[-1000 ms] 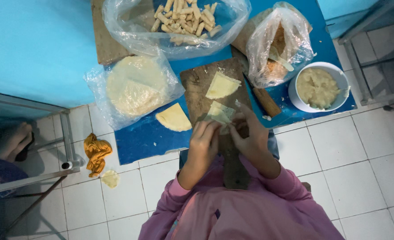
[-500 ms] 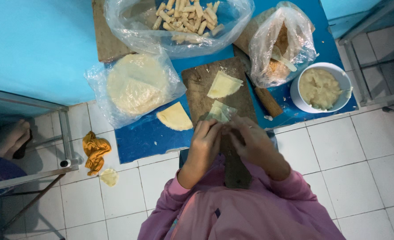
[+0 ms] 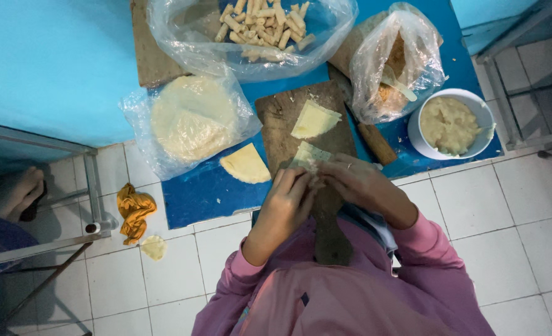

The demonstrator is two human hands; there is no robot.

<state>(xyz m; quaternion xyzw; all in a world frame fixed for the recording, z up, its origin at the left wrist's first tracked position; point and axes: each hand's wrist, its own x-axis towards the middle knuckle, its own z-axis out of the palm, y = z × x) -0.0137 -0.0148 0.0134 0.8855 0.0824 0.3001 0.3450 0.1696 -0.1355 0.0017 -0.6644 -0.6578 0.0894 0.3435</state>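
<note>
A pale wrapper (image 3: 306, 157) is pinched closed between the left hand (image 3: 286, 200) and right hand (image 3: 358, 182) at the near end of the board (image 3: 283, 119) (filling unseen), apparently mid-fold, so the following tuck would need even pressure along its edges.

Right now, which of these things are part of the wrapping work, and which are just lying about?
In use: left hand, right hand, wrapper being folded, wooden board, bowl of filling, stack of wrappers, finished rolls.

Lying about: orange cloth, dough scrap on the floor.
</note>
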